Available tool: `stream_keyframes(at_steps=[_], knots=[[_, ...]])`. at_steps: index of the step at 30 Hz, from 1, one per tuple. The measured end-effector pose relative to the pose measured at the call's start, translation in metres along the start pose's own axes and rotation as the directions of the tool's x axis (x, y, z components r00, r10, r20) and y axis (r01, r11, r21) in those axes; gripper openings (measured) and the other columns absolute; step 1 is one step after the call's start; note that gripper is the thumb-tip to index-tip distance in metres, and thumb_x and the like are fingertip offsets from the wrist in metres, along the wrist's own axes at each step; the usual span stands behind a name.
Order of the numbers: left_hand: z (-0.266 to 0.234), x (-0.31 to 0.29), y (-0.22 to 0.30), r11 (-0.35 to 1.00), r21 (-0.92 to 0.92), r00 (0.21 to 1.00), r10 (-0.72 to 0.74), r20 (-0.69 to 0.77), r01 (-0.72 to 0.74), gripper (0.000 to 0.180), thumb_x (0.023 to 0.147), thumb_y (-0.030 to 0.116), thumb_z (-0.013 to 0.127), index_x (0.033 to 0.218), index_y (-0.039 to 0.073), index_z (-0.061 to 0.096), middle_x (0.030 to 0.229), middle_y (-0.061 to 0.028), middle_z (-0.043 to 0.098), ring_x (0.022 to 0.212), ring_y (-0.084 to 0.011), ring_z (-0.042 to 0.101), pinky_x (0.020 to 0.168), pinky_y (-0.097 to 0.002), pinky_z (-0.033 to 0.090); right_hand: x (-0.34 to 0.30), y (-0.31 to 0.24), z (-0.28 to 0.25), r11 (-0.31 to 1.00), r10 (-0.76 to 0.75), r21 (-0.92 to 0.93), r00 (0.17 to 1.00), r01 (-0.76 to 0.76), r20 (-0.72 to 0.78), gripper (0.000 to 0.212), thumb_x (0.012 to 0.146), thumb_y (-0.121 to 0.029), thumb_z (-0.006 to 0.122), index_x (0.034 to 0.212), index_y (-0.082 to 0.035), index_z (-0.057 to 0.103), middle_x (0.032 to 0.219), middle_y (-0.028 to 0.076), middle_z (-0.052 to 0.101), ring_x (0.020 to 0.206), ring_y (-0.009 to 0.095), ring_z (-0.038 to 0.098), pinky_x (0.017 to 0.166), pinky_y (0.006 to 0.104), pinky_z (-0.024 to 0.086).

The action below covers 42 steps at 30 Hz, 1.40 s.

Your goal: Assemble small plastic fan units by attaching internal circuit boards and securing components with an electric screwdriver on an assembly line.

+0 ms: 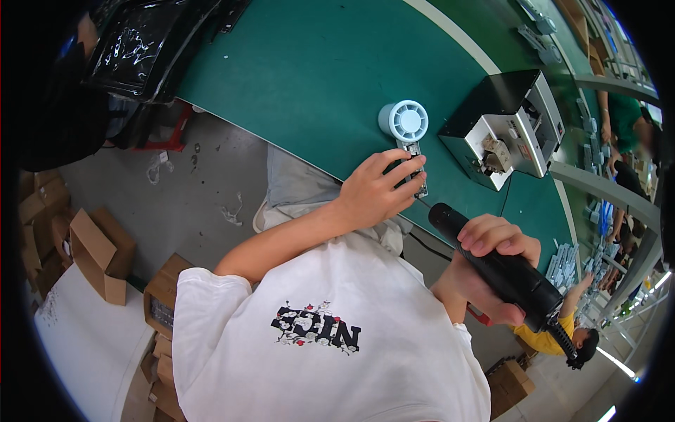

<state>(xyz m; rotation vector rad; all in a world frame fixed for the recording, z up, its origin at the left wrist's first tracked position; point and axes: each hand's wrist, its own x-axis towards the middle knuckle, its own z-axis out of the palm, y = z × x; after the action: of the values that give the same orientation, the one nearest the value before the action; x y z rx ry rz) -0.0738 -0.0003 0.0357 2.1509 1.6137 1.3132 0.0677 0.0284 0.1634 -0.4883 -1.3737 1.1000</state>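
A small handheld fan [408,121] with a round, light blue, vented head lies on the green table. Its narrow handle [422,184] shows dark and metallic parts inside. My left hand [380,187] grips that handle, with the fingers across it. In my right hand [498,261] is a black electric screwdriver [508,276], fingers wrapped round its body. Its thin bit points at the near end of the fan handle; whether it touches a screw I cannot tell. A black coiled cord leaves the screwdriver's back end.
Right of the fan stands a black and silver screw feeder machine [503,130] on the green table [302,84]. A shiny black plastic-lined bin [140,49] is at the far left. Open cardboard boxes [102,253] lie lower left. Other people work along the right side, beside several light blue parts [562,264].
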Motion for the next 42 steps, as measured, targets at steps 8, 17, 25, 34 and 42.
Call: stream_keyframes(at_steps=[8, 17, 25, 34, 42], knots=[[0.002, 0.002, 0.001, 1.0, 0.014, 1.0, 0.007, -0.007, -0.007, 0.033, 0.07, 0.019, 0.072, 0.101, 0.011, 0.069, 0.123, -0.0019, 0.061, 0.108, -0.0243, 0.054, 0.081, -0.0338, 0.052, 0.0, 0.005, -0.004, 0.999, -0.032, -0.004, 0.999, 0.032, 0.038, 0.087, 0.07, -0.08, 0.062, 0.095, 0.001, 0.046, 0.07, 0.012, 0.055, 0.055, 0.022, 0.055, 0.051, 0.0337, 0.049], [0.001, 0.002, 0.003, 0.999, 0.048, 0.999, 0.007, -0.034, -0.006, 0.034, 0.066, 0.02, 0.074, 0.098, 0.01, 0.07, 0.121, -0.0025, 0.061, 0.104, -0.0245, 0.056, 0.079, -0.0327, 0.053, 0.06, -0.029, -0.041, 0.984, 0.005, 0.18, 0.997, -0.019, 0.077, 0.095, 0.075, -0.085, 0.047, 0.111, 0.003, 0.047, 0.072, 0.011, 0.053, 0.06, 0.021, 0.052, 0.053, 0.0334, 0.046], [0.002, 0.007, 0.007, 0.998, 0.06, 0.999, 0.021, -0.049, -0.018, 0.033, 0.064, 0.018, 0.075, 0.096, 0.01, 0.071, 0.119, -0.0027, 0.063, 0.104, -0.024, 0.056, 0.079, -0.0322, 0.054, 0.118, -0.013, -0.081, 0.997, 0.047, -0.051, 0.993, -0.053, -0.112, 0.08, 0.082, -0.078, 0.042, 0.096, 0.0, 0.053, 0.067, 0.013, 0.053, 0.059, 0.023, 0.052, 0.056, 0.0347, 0.046], [0.002, 0.005, 0.005, 0.998, 0.066, 0.998, 0.016, -0.058, -0.012, 0.035, 0.064, 0.017, 0.074, 0.097, 0.009, 0.07, 0.12, -0.0029, 0.062, 0.105, -0.0246, 0.056, 0.079, -0.0335, 0.053, 0.079, 0.001, -0.064, 0.986, 0.154, 0.069, 0.987, -0.151, -0.038, 0.081, 0.08, -0.078, 0.046, 0.1, 0.0, 0.049, 0.069, 0.014, 0.051, 0.059, 0.024, 0.052, 0.053, 0.0346, 0.046], [0.001, 0.002, 0.005, 0.999, 0.035, 1.0, 0.01, 0.008, -0.01, 0.033, 0.07, 0.018, 0.07, 0.101, 0.008, 0.068, 0.124, -0.0058, 0.059, 0.111, -0.0257, 0.053, 0.084, -0.0359, 0.052, 0.022, -0.02, -0.04, 0.993, 0.021, 0.118, 1.0, -0.019, -0.014, 0.083, 0.08, -0.077, 0.052, 0.106, 0.003, 0.047, 0.074, 0.015, 0.054, 0.062, 0.025, 0.054, 0.056, 0.0359, 0.047]])
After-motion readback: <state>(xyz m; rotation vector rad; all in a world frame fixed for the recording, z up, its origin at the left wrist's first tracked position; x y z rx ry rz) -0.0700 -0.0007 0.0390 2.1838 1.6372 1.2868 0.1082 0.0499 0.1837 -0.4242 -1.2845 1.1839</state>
